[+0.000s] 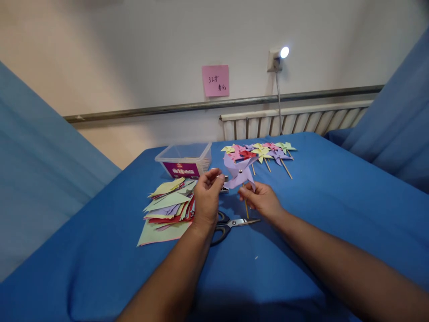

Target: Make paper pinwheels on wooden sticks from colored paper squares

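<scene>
A lilac paper pinwheel (241,172) on a thin wooden stick stands upright in front of me, with a round pin at its centre. My right hand (263,199) pinches it just below the blades, by the stick. Close to the blades' left edge is my left hand (208,190), its thumb and fingers curled together; what lies between them, if anything, is hidden. Below the pinwheel, dark-handled scissors (233,222) lie on the cloth, pointing right. Behind my left fingers a small metallic object (224,190) shows only in part.
Left of my hand lies a stack of coloured paper (167,210). A clear plastic box (164,155) with thin sticks stands behind it. Finished pinwheels (261,153) lie at the back right on the blue tablecloth (321,201). Blue curtains (392,107) hang at both sides.
</scene>
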### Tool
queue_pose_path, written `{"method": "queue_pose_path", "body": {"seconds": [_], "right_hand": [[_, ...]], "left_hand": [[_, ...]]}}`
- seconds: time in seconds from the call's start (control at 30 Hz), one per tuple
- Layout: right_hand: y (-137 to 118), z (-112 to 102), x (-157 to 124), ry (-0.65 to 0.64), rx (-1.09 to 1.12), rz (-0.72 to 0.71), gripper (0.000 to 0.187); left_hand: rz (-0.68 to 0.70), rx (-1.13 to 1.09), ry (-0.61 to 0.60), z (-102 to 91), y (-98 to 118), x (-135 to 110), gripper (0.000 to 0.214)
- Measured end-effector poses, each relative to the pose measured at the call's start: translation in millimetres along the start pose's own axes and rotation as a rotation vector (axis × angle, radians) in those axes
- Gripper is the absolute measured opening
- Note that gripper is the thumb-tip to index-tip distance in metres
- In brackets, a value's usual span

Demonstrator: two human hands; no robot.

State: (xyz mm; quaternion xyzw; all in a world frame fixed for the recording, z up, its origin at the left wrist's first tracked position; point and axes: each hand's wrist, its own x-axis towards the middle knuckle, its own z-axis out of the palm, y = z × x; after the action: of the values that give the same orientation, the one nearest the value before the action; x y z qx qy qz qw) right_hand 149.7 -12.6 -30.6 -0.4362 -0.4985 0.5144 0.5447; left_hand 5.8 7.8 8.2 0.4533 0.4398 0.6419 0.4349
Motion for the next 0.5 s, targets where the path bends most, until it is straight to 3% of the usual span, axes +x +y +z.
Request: {"method": "queue_pose_path", "body": {"seconds": [0.07,0.27,0.5], "right_hand": [[1.7,0.9,-0.6,-0.041,0.051,0.016,0.040],[6.8,5.5,-2.4,-0.100,0.082,0.047,0.039],[6.7,6.2,-4.3,-0.191,0.090,0.059,0.037]], "left_hand": [[-0.021,-0.021,-0.006,0.0,-1.4,1.8,0.041],[-0.166,-0.070,-0.207,3.0,-6.9,-4.7,0.035],[-0.186,-0.073,-0.176,3.3,-8.8,-5.2,0.031]]}}
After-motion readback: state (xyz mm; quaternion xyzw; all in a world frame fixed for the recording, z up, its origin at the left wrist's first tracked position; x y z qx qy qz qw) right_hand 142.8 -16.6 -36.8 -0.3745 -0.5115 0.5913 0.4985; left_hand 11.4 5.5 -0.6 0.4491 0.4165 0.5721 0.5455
